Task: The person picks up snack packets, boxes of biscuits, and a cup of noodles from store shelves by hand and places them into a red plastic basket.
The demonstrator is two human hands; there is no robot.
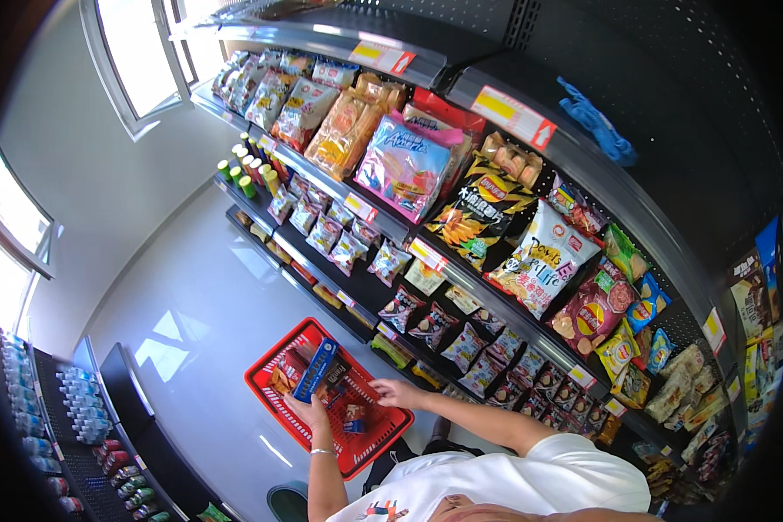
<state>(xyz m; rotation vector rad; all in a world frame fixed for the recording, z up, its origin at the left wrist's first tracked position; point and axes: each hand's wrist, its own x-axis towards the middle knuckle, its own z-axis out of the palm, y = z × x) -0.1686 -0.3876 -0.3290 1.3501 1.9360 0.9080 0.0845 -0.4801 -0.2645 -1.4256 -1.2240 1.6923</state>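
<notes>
A red plastic shopping basket [359, 460] is in front of me, with several packaged goods inside. My left hand [310, 412] grips the near end of a long blue box [316, 370], held slantwise over the basket. Beneath and beside that box are a dark package [337, 374] and a red package [288, 367], both partly covered. A small brown-and-blue packet [354, 418] lies apart, nearer to me in the basket. My right hand [398, 394] reaches across the basket's right rim, fingers slightly spread and nothing visible in them; whether it touches the rim is unclear.
Snack shelves [391, 228] run along my right, with large chip bags [541, 258] above smaller packets [349, 251]. A blue glove-like item [597, 124] lies on the upper shelf. Bottled drinks [85, 404] stand at lower left. A dark green round container [288, 501] is near the basket.
</notes>
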